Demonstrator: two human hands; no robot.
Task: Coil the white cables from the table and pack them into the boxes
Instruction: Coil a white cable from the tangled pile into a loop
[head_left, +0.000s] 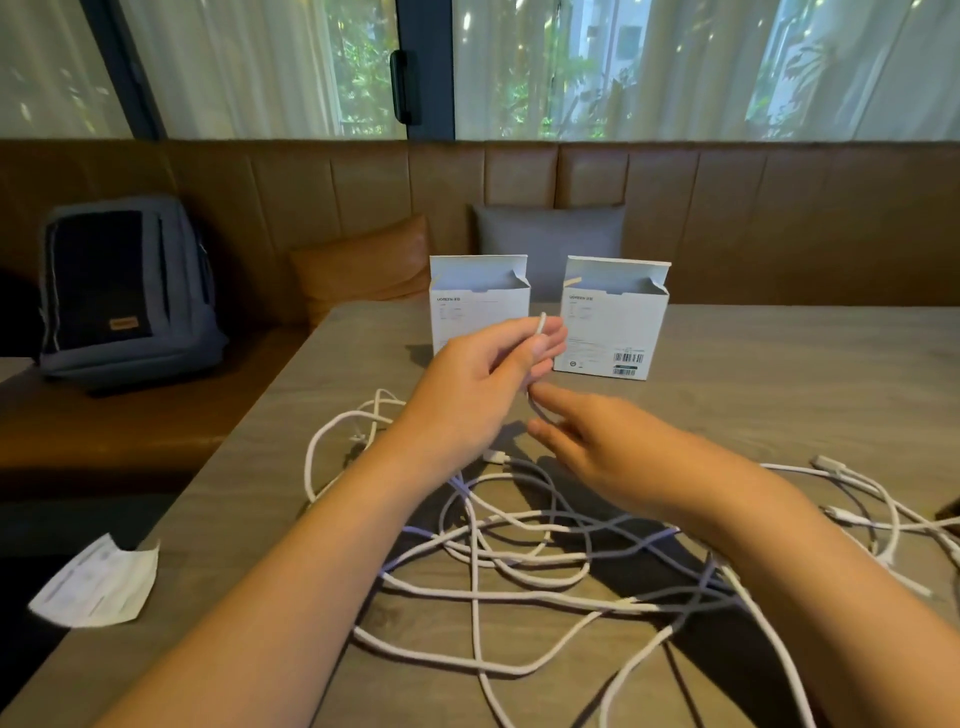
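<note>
Left hand (483, 364) is raised over the table (779, 395), thumb and fingers pinched on one end of a white cable (541, 332); the short tip sticks up above the fingertips, in front of the left box (480, 301). The cable drops out of the fist toward the right hand (597, 441), which sits lower and just beside it, fingers loosely extended and pointing left. Cable passes at the right fingertips, but motion blur there means I can't tell whether that hand is gripping it or only touching it. The rest of the white cables (519, 561) lie uncoiled in a loose tangle across the near half of the table, under and between both forearms, with more loops running off to the right edge (883, 514) and a connector end (826, 461) visible there. Two white boxes stand upright at the far side of the table, side by side with a gap between, top flaps open; right box (613, 322) shows a barcode low on its face. A printed paper slip (96, 582) lies on the table's near-left corner. A grey backpack (124, 291) sits on the brown bench (779, 223) to the left, cushions behind the boxes.
</note>
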